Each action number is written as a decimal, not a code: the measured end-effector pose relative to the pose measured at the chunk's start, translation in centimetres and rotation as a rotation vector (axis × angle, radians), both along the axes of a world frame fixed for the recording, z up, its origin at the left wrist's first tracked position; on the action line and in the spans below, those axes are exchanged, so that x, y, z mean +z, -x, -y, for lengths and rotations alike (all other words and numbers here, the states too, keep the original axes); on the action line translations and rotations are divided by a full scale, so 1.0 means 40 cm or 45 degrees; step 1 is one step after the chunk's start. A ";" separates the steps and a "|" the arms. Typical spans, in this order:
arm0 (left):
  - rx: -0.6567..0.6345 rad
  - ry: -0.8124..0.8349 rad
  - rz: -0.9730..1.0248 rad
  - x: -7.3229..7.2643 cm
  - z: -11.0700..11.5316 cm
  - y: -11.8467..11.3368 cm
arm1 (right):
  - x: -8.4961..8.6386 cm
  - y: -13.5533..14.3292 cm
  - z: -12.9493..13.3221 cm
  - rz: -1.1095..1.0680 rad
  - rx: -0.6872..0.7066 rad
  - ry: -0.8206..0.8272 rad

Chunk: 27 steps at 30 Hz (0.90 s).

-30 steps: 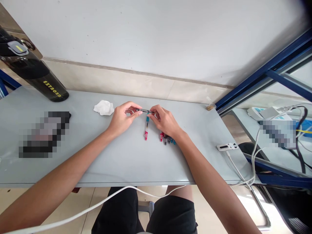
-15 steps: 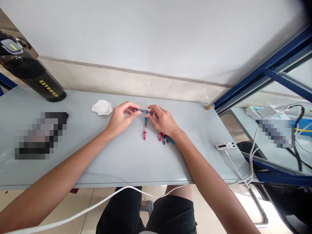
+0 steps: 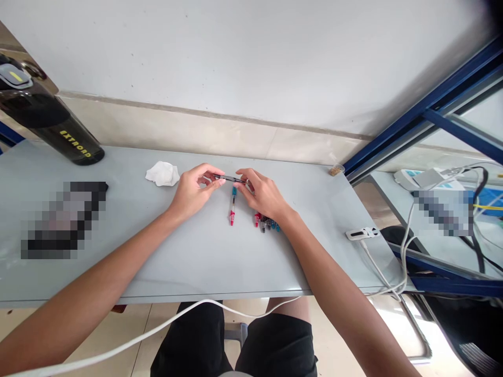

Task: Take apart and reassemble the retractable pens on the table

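Between my two hands a slim dark pen (image 3: pixel 229 178) lies level just above the table. My left hand (image 3: pixel 195 189) pinches its left end. The fingertips of my right hand (image 3: pixel 261 192) close on its right end, which they partly cover. Below the held pen, a clear-barrelled pen (image 3: pixel 233 206) with a teal top end and a red lower end lies on the grey table. Under and beside my right wrist lie several more pens (image 3: pixel 264 224) with red, dark and blue ends; my hand hides their upper parts.
A crumpled white tissue (image 3: pixel 162 173) lies left of my hands. Farther left are a black bottle (image 3: pixel 74 133) and a blurred dark device (image 3: pixel 65 220). At right sit a small clear cup (image 3: pixel 336 170) and a white plug strip (image 3: pixel 362 234) with cables. A white cable (image 3: pixel 165 325) crosses below the table edge.
My hands keep hold of the pen in nearly the same pose; a bit more of its dark barrel shows between the fingers. The whole view has shifted slightly.
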<state>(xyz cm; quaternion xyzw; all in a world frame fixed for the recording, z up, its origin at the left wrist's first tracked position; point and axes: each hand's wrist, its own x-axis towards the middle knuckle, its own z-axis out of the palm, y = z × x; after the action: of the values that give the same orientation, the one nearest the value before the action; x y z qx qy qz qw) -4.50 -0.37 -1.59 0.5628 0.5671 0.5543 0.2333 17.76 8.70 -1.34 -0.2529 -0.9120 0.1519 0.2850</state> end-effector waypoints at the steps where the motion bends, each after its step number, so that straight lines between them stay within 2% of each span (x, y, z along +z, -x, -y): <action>1: -0.003 0.003 0.002 0.000 0.000 0.000 | 0.000 0.000 0.000 -0.006 -0.002 -0.003; 21: -0.044 -0.027 0.029 -0.001 0.003 -0.002 | -0.004 -0.001 0.001 0.022 0.011 -0.053; 27: -0.097 -0.111 0.039 -0.003 -0.001 0.001 | 0.012 0.001 0.010 -0.002 0.048 0.102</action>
<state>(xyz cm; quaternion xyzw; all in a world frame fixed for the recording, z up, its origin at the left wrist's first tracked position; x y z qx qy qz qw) -4.54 -0.33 -1.70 0.5850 0.5170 0.5777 0.2381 17.72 8.30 -0.88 -0.2468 -0.9096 0.1937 0.2725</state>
